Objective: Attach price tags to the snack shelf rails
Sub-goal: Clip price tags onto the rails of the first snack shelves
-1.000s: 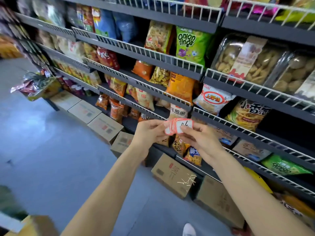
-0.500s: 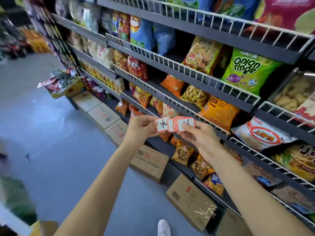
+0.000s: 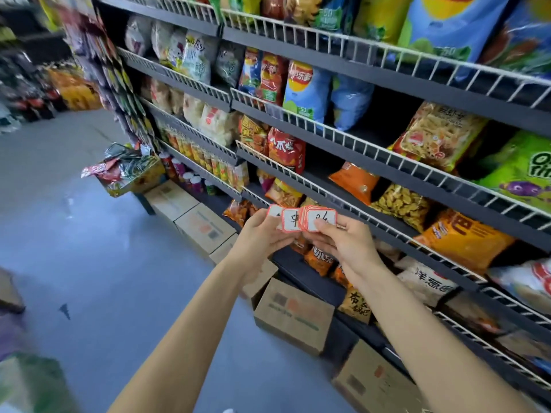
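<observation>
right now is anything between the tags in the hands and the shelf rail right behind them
Nothing visible. Both the left hand and right hand hold the price tags in open air, just in front of the white wire rail. The snack bags sit behind the rails.

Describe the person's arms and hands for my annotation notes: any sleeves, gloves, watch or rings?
Both forearms are bare as far as the frame shows; no sleeve edge is in view. The left hand and right hand wear no gloves. No watch, bracelet or ring shows on either wrist or on the visible fingers.
</observation>
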